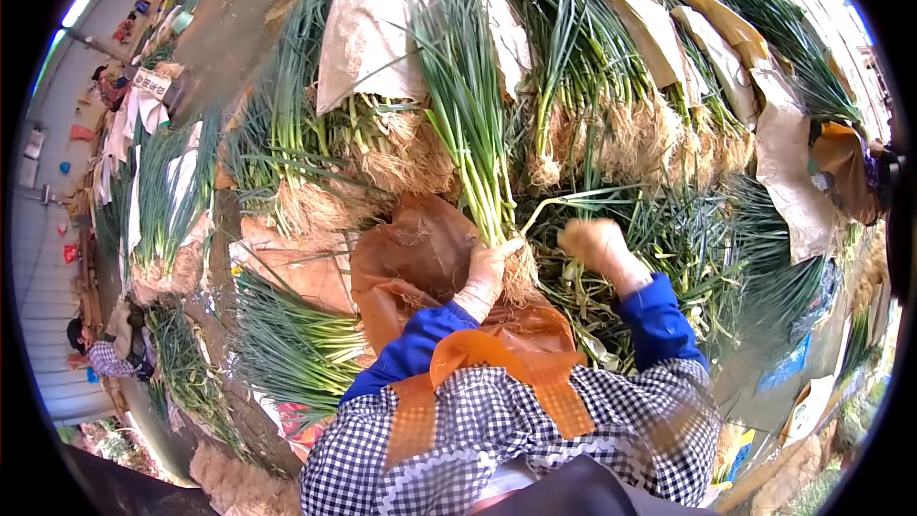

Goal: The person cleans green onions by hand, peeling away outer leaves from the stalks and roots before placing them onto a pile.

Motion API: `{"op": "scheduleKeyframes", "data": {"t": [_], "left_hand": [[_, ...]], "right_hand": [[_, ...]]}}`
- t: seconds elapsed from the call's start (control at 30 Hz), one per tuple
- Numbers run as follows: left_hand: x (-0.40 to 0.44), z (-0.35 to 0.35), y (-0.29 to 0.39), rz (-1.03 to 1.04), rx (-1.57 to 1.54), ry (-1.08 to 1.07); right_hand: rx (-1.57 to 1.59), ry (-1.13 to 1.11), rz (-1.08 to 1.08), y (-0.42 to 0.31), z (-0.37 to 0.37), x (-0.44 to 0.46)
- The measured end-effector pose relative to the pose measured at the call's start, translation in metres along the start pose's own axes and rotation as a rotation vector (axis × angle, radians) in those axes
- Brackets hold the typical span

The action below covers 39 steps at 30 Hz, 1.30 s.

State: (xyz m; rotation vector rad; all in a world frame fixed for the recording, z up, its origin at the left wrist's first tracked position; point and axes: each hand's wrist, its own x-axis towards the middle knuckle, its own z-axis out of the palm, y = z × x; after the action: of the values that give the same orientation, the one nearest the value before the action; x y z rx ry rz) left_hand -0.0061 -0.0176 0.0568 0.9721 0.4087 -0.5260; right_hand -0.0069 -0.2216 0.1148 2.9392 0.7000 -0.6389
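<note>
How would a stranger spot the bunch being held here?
Find the brown sheet near the picture's middle. Over it, the left hand grips the bunch of long green stalks near its tan roots. Neighbouring bunches lie in a row beyond; this one alone is gripped.

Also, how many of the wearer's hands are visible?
2. The left hand is closed around the bunch of greens near its roots; the right hand, blurred, shows beside it against loose leaves.

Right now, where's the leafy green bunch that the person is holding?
In the head view, the leafy green bunch is in the upper middle, its lower stems in the left hand's grip and its leaves across a pale sack.
</note>
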Motion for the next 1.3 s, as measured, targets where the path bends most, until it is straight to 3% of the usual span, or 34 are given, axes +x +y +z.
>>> {"op": "scheduleKeyframes", "data": {"t": [0.03,0.1,0.17,0.2,0.23,0.33,0.37,0.4,0.43,0.5,0.57,0.6,0.63,0.67,0.7,0.77,0.83,0.9,0.97,1.0,1.03,1.1,1.13,1.17,1.23,1.3], "left_hand": [[0.000,0.001,-0.005,0.035,0.057,0.022],[0.005,0.001,-0.012,0.068,0.067,0.015],[0.013,-0.010,-0.017,0.007,0.066,0.040],[0.004,-0.003,-0.005,-0.010,0.049,0.032],[0.003,0.000,0.000,-0.001,0.046,0.034],[0.011,-0.008,-0.009,0.018,-0.103,0.064],[0.010,-0.005,-0.005,-0.009,-0.086,0.050],[0.004,0.000,0.004,-0.043,-0.127,0.002],[0.000,0.003,0.009,-0.081,-0.169,-0.047],[0.009,-0.002,0.001,-0.046,-0.184,-0.035],[0.012,-0.001,-0.002,-0.001,-0.115,-0.052],[0.013,0.001,-0.005,-0.003,-0.116,-0.038],[0.012,0.003,-0.005,-0.002,-0.117,-0.040],[0.009,0.005,-0.002,0.006,-0.048,-0.005],[0.006,0.004,0.000,0.015,0.023,0.030],[0.019,-0.014,-0.013,0.018,-0.001,0.028],[0.021,-0.025,-0.013,-0.091,-0.272,-0.068],[0.007,-0.016,0.002,-0.235,-0.440,-0.097],[-0.013,-0.004,0.017,-0.299,-0.509,-0.098],[-0.011,-0.002,0.018,-0.333,-0.390,-0.165],[-0.009,0.000,0.018,-0.366,-0.270,-0.231],[-0.012,0.013,0.005,-0.292,-0.210,-0.076],[-0.007,0.011,-0.006,-0.245,-0.206,-0.055],[-0.001,0.007,-0.015,-0.198,-0.202,-0.035],[0.009,0.004,-0.023,-0.190,-0.178,0.021],[0.007,0.007,-0.019,-0.110,-0.176,0.054]], "right_hand": [[0.494,0.331,0.265,0.001,-0.013,-0.001],[0.731,0.561,0.193,-0.018,-0.034,0.019],[0.776,0.445,0.113,-0.027,-0.024,0.050],[0.816,0.623,-0.030,-0.022,-0.001,0.065],[0.822,0.575,-0.050,-0.023,-0.003,0.066],[1.467,0.039,-0.036,-0.042,-0.020,0.026],[1.391,0.031,-0.301,-0.042,-0.006,0.010],[1.537,-0.270,-0.362,-0.038,0.007,-0.010],[1.322,-0.459,-0.618,-0.028,0.008,-0.023],[0.896,-0.619,-0.070,-0.017,-0.001,-0.046],[0.227,-0.226,0.097,-0.013,-0.007,-0.033],[0.597,0.098,0.255,-0.009,-0.001,-0.019],[0.693,0.387,0.271,-0.019,-0.007,-0.001],[0.668,0.305,0.323,-0.035,-0.054,0.008],[0.751,0.508,0.253,-0.038,-0.036,0.031],[0.778,0.406,0.263,-0.035,-0.018,0.067],[1.377,0.438,0.098,-0.033,0.003,0.080],[1.897,0.369,0.072,-0.041,0.000,0.067],[2.063,0.426,0.061,-0.036,0.028,0.064],[2.130,0.443,0.078,-0.039,0.019,0.054],[2.102,0.402,0.102,-0.033,0.030,0.054],[1.816,0.560,0.131,-0.038,0.036,0.058],[1.370,0.627,0.235,-0.037,0.036,0.059],[0.731,0.705,0.329,-0.037,0.036,0.058],[0.545,0.734,0.279,-0.042,0.024,0.048],[0.572,0.596,0.188,-0.049,0.019,0.029]]}}
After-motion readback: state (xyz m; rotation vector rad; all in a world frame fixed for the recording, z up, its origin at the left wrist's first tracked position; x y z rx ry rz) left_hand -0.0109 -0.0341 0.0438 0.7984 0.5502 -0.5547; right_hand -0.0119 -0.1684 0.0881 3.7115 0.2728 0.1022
